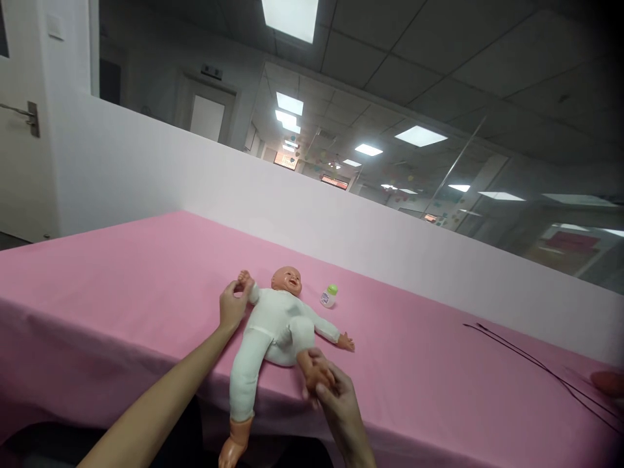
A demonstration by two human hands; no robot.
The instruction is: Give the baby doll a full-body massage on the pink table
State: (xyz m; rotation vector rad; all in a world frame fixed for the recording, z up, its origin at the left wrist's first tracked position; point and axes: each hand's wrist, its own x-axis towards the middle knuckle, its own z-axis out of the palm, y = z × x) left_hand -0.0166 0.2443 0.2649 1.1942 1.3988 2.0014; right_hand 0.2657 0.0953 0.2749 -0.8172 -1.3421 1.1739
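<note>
A baby doll (277, 325) in a white sleepsuit lies on its back on a pink tablecloth (121, 273). My left hand (233, 305) grips the doll's small plastic hand (245, 281). My right hand (334, 396) grips the doll's plastic foot (316, 372), with that leg bent and raised. The doll's other leg stretches toward the table's near edge, its foot (234, 443) hanging over. Beyond the doll's head stands a small white bottle with a green cap (329, 296), out of reach of both hands' current grip.
A thin black cord (541, 370) lies on the cloth to the right, and a red object (608, 383) sits at the right edge of view. A low white partition (292, 201) runs along the table's far side, with a door (24, 117) at left.
</note>
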